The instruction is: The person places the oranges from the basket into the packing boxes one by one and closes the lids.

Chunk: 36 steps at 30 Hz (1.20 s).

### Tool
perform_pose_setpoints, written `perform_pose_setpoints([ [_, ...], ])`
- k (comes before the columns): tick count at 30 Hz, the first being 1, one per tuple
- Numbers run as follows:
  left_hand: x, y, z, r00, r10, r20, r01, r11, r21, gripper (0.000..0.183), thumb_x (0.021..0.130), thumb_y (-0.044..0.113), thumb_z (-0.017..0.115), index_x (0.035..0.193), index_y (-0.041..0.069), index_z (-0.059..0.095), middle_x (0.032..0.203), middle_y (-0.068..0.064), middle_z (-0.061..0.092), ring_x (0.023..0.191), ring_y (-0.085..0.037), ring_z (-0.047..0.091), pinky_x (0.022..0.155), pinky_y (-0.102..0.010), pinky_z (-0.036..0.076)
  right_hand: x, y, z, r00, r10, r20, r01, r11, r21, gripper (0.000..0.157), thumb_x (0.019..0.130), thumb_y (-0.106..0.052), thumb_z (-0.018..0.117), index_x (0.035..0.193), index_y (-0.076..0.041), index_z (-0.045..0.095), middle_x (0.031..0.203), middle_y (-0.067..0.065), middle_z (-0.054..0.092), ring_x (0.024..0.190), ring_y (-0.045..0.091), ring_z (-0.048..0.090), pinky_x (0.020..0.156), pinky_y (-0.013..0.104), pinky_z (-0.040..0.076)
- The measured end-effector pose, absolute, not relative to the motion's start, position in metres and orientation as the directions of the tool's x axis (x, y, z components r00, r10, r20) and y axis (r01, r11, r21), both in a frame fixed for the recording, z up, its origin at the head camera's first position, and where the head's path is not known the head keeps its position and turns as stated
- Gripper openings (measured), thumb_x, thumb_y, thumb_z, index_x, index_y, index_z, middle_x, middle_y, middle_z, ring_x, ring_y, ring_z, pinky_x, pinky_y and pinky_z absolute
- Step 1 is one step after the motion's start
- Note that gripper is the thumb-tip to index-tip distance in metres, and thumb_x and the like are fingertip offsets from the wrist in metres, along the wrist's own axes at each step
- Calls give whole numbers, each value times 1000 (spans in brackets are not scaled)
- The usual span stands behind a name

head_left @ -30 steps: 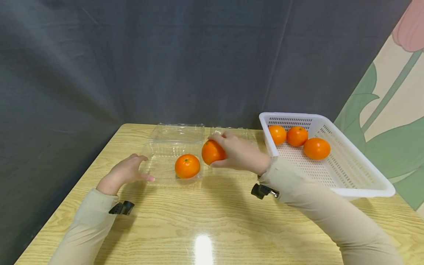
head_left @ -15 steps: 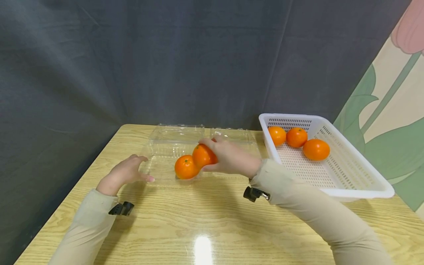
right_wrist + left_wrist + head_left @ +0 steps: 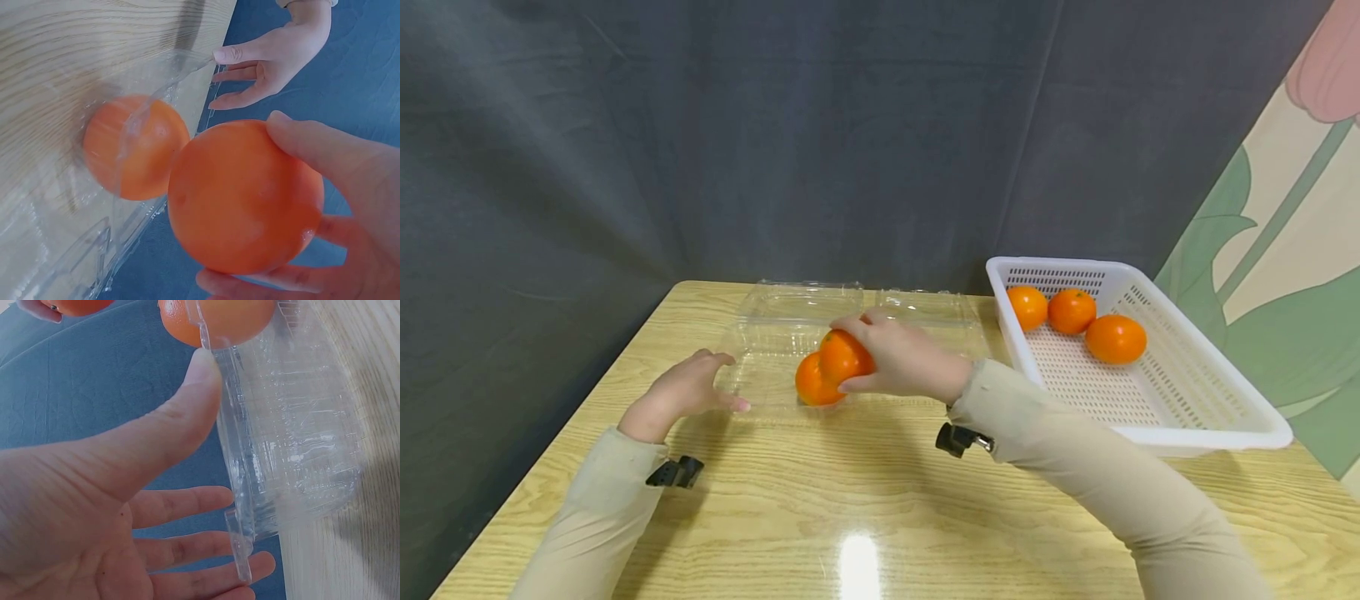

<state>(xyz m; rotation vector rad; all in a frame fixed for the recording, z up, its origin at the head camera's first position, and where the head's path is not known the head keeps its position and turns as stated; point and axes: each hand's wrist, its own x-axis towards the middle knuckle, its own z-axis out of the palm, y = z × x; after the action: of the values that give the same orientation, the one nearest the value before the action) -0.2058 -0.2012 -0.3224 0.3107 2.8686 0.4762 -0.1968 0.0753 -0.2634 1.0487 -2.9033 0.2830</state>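
Note:
My right hand [image 3: 904, 357] grips an orange [image 3: 846, 357] above the right part of a clear plastic clamshell box [image 3: 767, 367]. Below and slightly left of it, a second orange [image 3: 811, 382] sits in that box, partly covered in the head view by the held one. In the right wrist view, thumb and fingers curl round the held orange [image 3: 244, 200]. At the box's left end is my left hand [image 3: 681, 390], its fingers spread and fairly straight. The left wrist view shows its thumb and fingertips against the clear rim [image 3: 234, 450].
A white perforated basket [image 3: 1221, 392] stands at the right, with oranges [image 3: 1072, 312] inside. Another clear plastic box [image 3: 925, 307] lies right of the first, partly behind my right arm. A dark curtain [image 3: 850, 142] hangs behind the wooden table [image 3: 775, 517].
My right hand has moved left with its orange, from beside the orange in the box to above it, overlapping it in view. The left hand has stayed in place.

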Motion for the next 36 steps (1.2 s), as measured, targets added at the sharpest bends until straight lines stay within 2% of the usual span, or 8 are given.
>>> perform_pose_setpoints([
  [22,-205,-201,-321,-953,241,-185,167,924,345,86,74,41,76,133,-11,40,131,-36,41,115,-49,48,92,-56,43,-197,50,-267,-756,-653,45,-649,738,-183,70,77,-39,74,137,-16,44,120,15,55,97,24,62,81,37,54],
  [36,-205,-201,-321,-953,245,-180,170,920,354,85,74,39,77,132,-11,41,128,-35,43,110,-46,51,91,-55,44,-197,35,-272,-742,-669,45,-663,721,-200,70,78,-39,74,138,-19,43,119,12,55,95,20,61,79,34,54],
])
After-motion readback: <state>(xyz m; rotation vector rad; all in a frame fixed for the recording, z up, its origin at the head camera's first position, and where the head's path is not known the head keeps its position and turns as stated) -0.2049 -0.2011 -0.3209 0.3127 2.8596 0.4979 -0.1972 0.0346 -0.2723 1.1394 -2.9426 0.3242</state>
